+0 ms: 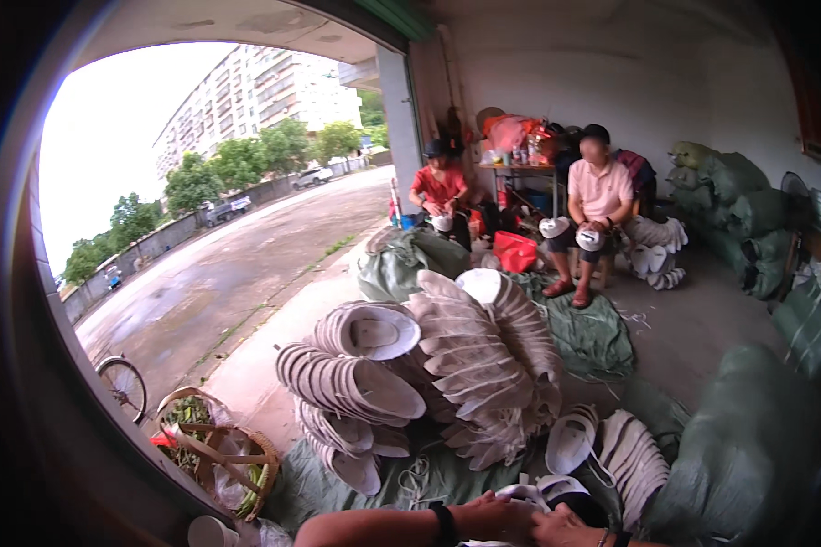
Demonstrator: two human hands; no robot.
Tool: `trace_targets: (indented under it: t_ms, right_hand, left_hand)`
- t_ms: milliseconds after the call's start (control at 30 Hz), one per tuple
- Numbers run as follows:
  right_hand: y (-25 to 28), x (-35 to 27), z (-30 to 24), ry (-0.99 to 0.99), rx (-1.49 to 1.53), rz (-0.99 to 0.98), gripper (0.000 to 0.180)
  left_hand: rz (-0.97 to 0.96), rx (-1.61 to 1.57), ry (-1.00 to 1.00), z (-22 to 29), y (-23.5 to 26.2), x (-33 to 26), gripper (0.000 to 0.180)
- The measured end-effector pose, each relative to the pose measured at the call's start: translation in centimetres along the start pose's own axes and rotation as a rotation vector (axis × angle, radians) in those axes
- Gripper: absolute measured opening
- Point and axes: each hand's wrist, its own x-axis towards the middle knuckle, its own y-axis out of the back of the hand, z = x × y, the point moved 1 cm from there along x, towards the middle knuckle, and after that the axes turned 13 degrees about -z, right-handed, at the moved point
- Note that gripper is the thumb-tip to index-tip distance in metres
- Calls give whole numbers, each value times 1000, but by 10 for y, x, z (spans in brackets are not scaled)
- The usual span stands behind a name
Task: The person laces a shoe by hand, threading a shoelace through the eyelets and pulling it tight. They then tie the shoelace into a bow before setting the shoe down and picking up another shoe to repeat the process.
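Low in the view my left hand (504, 518), below a black wristband, and my right hand (564, 527) are close together. Both hands are closed on a white shoe upper (555, 487) with a dark opening, partly hidden by my fingers. Just beyond it are a loose white upper (571, 441) and a nested row of uppers (631, 456). Farther off, a tall heap of nested beige-white uppers (474, 351) rises beside smaller stacks (351, 387) on the left.
Green sheeting (383, 483) lies under the stacks. A wicker basket (263, 465) with greens stands left, near a white cup (212, 531). A bulky green sack (730, 447) is at right. Two seated people (600, 191) work beyond, near a red bag (515, 252).
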Motion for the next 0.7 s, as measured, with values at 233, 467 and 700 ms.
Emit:
trace_targets:
  t_ms: [233, 467, 700]
  right_hand:
    - [-4, 24, 0, -54, 139, -32, 27]
    - [-29, 29, 6, -192, 219, 73, 18]
    - [-53, 20, -1, -299, 323, 150, 11]
  left_hand:
    - [-385, -176, -167, -26, 85, 19, 65]
    - [-556, -2841, -324, -29, -7, 33, 44]
    - [-526, -3032, -665, -44, -79, 55, 28]
